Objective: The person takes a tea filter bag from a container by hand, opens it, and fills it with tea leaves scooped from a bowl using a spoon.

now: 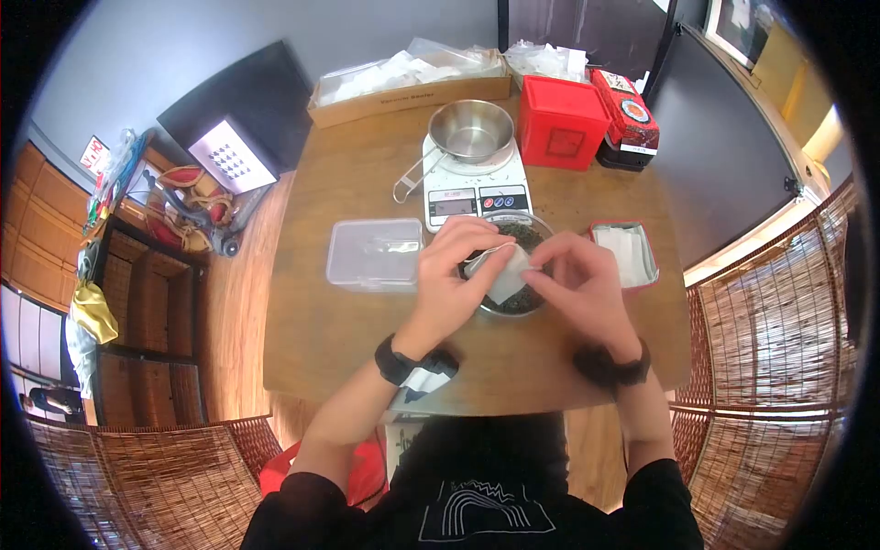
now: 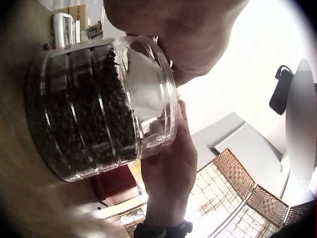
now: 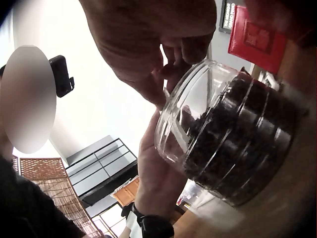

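A small white filter bag (image 1: 513, 280), with a string at its top edge, is held over a clear plastic jar (image 2: 74, 114) of dark dried leaves. My left hand (image 1: 456, 270) pinches the bag's upper left edge between thumb and fingers. On the other side my right hand (image 1: 587, 275) grips the bag's right edge with thumb and forefinger. Both wrist views show the lower part of the bag inside the jar's mouth, above the leaves. The leaves (image 3: 228, 134) fill most of the jar, which stands upright on the table.
Behind the jar, a steel pan (image 1: 471, 133) sits on a white kitchen scale (image 1: 477, 197). A clear plastic box (image 1: 374, 254) lies to the left, a red-rimmed tin of white bags (image 1: 625, 255) to the right. Farther back are a red box (image 1: 563, 124), a red packet (image 1: 627, 115) and a cardboard tray (image 1: 408, 99).
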### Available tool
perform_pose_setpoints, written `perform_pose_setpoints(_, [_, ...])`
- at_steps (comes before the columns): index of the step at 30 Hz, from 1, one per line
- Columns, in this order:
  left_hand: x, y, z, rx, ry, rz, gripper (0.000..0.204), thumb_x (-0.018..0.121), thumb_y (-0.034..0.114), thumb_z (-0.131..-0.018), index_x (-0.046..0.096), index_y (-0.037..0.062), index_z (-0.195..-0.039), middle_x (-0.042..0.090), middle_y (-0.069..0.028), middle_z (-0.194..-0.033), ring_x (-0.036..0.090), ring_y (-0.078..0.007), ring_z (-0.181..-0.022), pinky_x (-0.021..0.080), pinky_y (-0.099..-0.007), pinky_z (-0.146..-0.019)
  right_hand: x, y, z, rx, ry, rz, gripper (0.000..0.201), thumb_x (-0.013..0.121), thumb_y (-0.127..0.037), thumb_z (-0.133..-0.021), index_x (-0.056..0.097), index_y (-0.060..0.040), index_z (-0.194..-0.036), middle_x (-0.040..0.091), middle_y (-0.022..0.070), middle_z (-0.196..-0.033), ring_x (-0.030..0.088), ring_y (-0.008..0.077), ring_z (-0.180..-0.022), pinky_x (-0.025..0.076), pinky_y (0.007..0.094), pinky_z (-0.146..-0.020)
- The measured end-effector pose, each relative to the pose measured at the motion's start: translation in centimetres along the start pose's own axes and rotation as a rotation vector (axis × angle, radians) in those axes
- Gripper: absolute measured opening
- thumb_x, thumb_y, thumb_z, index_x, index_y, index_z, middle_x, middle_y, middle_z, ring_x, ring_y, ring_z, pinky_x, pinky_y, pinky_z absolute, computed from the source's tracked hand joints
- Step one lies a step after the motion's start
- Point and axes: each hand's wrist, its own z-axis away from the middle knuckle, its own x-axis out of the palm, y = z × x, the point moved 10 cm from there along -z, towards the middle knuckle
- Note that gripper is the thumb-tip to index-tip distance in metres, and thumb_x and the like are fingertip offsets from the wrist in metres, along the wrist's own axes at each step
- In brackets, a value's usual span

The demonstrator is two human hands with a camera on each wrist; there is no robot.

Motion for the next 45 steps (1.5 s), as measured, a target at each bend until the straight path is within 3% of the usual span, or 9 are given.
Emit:
perform_pose_setpoints(10, [0.2, 0.7, 0.1, 0.041, -0.027, 0.022, 0.012, 0.073, -0.003, -0.079, 0.072, -0.0012, -0.090, 0.066, -0.0102, -0.091, 0.061, -0.0228, -0.093, 0.048, -0.0330, -0.084, -0.4, -0.8, -0.1, -0.009, 0.070, 0.029, 0.011, 0.073, -0.002, -0.080, 0.067, -0.0040, -0.089, 0.051, -0.0045, -0.070, 0.031, 0.0005, -0.051, 0.024, 0.0204, -0.048])
perform_pose_setpoints(18, [0.1, -0.1, 0.2, 0.006, -0.018, 0.043, 0.008, 0.068, -0.002, -0.084, 0.069, -0.0021, -0.092, 0.066, -0.0104, -0.093, 0.060, -0.0223, -0.094, 0.047, -0.0329, -0.085, -0.4, 0.0, 0.2, 0.048, 0.084, 0.017, 0.013, 0.075, -0.006, -0.079, 0.066, -0.0062, -0.088, 0.040, -0.0080, -0.057, 0.030, -0.0008, -0.050, 0.021, 0.0208, -0.047])
perform_pose_setpoints(28, [0.2, 0.3, 0.2, -0.021, -0.036, 0.034, 0.008, 0.067, -0.001, -0.084, 0.068, -0.0013, -0.092, 0.066, -0.0099, -0.094, 0.060, -0.0221, -0.094, 0.047, -0.0328, -0.085, -0.5, 0.0, 0.2, -0.017, 0.099, -0.001, 0.011, 0.076, -0.006, -0.080, 0.068, -0.0067, -0.088, 0.047, -0.0074, -0.059, 0.032, -0.0006, -0.049, 0.021, 0.0206, -0.046])
perform_pose_setpoints(33, [0.1, 0.5, 0.1, 0.047, -0.002, 0.031, 0.009, 0.073, 0.003, -0.080, 0.071, 0.0021, -0.089, 0.065, -0.0094, -0.087, 0.060, -0.0235, -0.087, 0.048, -0.0335, -0.079, 0.0, -1.3, 0.1, -0.086, 0.020, 0.048, 0.014, 0.077, -0.006, -0.079, 0.069, -0.0055, -0.090, 0.063, -0.0026, -0.079, 0.035, 0.0010, -0.049, 0.025, 0.0207, -0.045])
perform_pose_setpoints(36, [0.2, 0.9, 0.0, 0.068, -0.010, 0.018, 0.010, 0.074, 0.003, -0.078, 0.072, 0.0029, -0.088, 0.065, -0.0087, -0.086, 0.059, -0.0234, -0.086, 0.048, -0.0334, -0.078, 0.2, -1.5, 0.1, -0.105, -0.007, 0.051, 0.016, 0.077, -0.006, -0.078, 0.069, -0.0049, -0.092, 0.065, -0.0001, -0.085, 0.035, 0.0015, -0.049, 0.026, 0.0207, -0.046])
perform_pose_setpoints(40, [0.2, 1.3, 0.1, 0.073, -0.042, -0.005, 0.010, 0.073, -0.001, -0.079, 0.073, 0.0011, -0.089, 0.065, -0.0099, -0.089, 0.060, -0.0233, -0.091, 0.047, -0.0337, -0.081, 0.2, -1.7, 0.0, -0.120, -0.017, 0.078, 0.019, 0.079, -0.007, -0.077, 0.069, -0.0052, -0.093, 0.062, 0.0000, -0.081, 0.038, 0.0025, -0.052, 0.028, 0.0208, -0.047])
perform_pose_setpoints(45, [0.1, 1.6, 0.0, 0.107, -0.033, -0.020, 0.009, 0.072, 0.000, -0.079, 0.072, 0.0008, -0.088, 0.064, -0.0094, -0.088, 0.059, -0.0231, -0.089, 0.047, -0.0333, -0.080, 0.3, -4.0, -0.1, -0.260, 0.003, 0.219, 0.020, 0.083, -0.011, -0.073, 0.069, -0.0046, -0.086, 0.054, 0.0021, -0.073, 0.048, 0.0107, -0.060, 0.037, 0.0243, -0.052])
